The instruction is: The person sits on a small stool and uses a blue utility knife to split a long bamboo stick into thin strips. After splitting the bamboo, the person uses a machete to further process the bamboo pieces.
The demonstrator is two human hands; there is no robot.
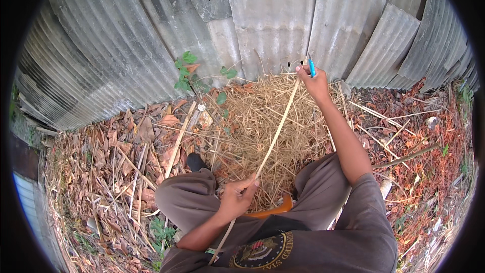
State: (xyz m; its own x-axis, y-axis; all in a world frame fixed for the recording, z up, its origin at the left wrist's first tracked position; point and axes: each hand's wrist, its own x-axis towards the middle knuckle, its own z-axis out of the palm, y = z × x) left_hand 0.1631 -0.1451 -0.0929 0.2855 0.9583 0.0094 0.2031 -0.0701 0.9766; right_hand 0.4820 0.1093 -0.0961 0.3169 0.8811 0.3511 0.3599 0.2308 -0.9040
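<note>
A long, narrow, pale strip of cane or bamboo (pixel 277 132) runs slantwise between my two hands. My left hand (pixel 237 197) is closed around its lower part, and the tail end passes on below toward my shirt. At the far end, my right hand (pixel 316 82) is closed with a small blue-handled knife (pixel 311 68) in it. A thin dark tip points up from the blue handle. The strip's far end passes at the fingers of that hand, close to the metal wall. Beneath the strip lies a heap of straw-coloured shavings (pixel 268 106).
A corrugated metal fence (pixel 275 17) stands straight ahead. Dry leaves (pixel 144 131) and loose sticks (pixel 181 139) cover the ground at left; more sticks (pixel 386 121) lie at right. A green-leaved plant (pixel 184 73) grows by the fence. Something orange and curved (pixel 275 209) lies between my legs.
</note>
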